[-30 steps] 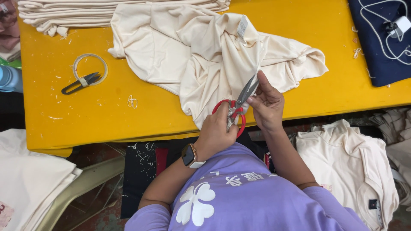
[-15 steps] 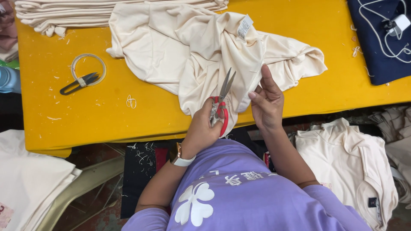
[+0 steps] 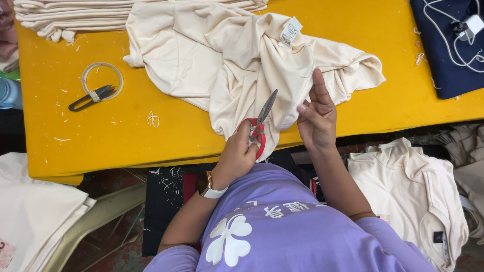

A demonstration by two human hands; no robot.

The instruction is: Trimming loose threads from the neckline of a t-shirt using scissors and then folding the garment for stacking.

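At the far left of a yellow table (image 3: 101, 146), small black snips (image 3: 91, 97) lie inside a loop of clear tape (image 3: 102, 80), with bits of loose thread scattered about. A stack of folded cream cloth (image 3: 75, 17) sits along the far edge. Mid-table lies a cream garment (image 3: 217, 60), crumpled and bunched, soft folds running toward a white tag (image 3: 290, 31) near its top, one corner hanging over the near edge. The left hand (image 3: 237, 156), a watch (image 3: 209, 187) at its wrist, is curled shut around the red handles of scissors (image 3: 259, 126), whose grey blades are slightly parted and point up and away over the hanging cloth. Just beside it the right hand (image 3: 317, 118) pinches the garment's edge, index finger stretched up along the fabric, the others pressed together below. At far right, a navy cloth (image 3: 443, 55) carries a white cable.
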